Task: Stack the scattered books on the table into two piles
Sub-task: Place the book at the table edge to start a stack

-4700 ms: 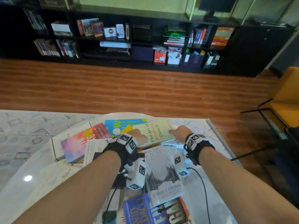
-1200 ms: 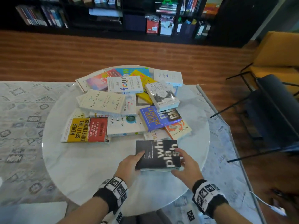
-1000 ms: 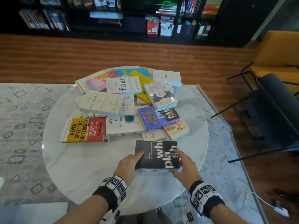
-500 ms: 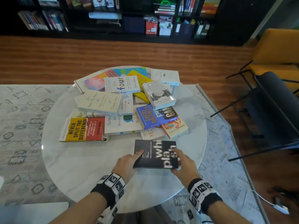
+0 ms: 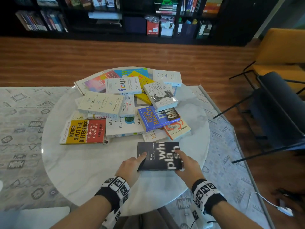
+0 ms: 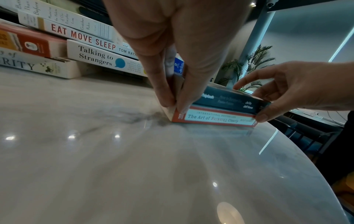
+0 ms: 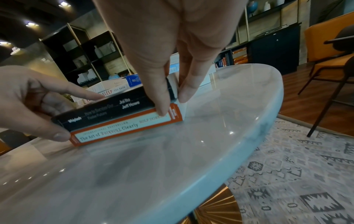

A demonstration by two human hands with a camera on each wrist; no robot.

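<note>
A black book (image 5: 158, 156) lies on top of an orange-spined book (image 6: 212, 119) as a two-book pile on the near part of the round marble table (image 5: 82, 171). My left hand (image 5: 142, 161) holds the pile's left end, index finger on the black cover and thumb at the near edge. My right hand (image 5: 179, 161) holds the right end the same way. In the right wrist view its thumb (image 7: 162, 109) presses the spines. Several more books lie in a loose heap (image 5: 123, 104) behind, among them a yellow-and-red one (image 5: 84, 131) and a blue one (image 5: 155, 118).
A dark chair (image 5: 277, 113) and a yellow armchair (image 5: 280, 52) stand to the right of the table. Black bookshelves (image 5: 115, 17) line the far wall. A patterned rug (image 5: 19, 121) lies under the table. Bare marble shows to the left of the pile.
Earlier both hands were on the orange-spined book far back in the heap; it now lies under the black book near me. Over the last second hands and pile have barely moved.
</note>
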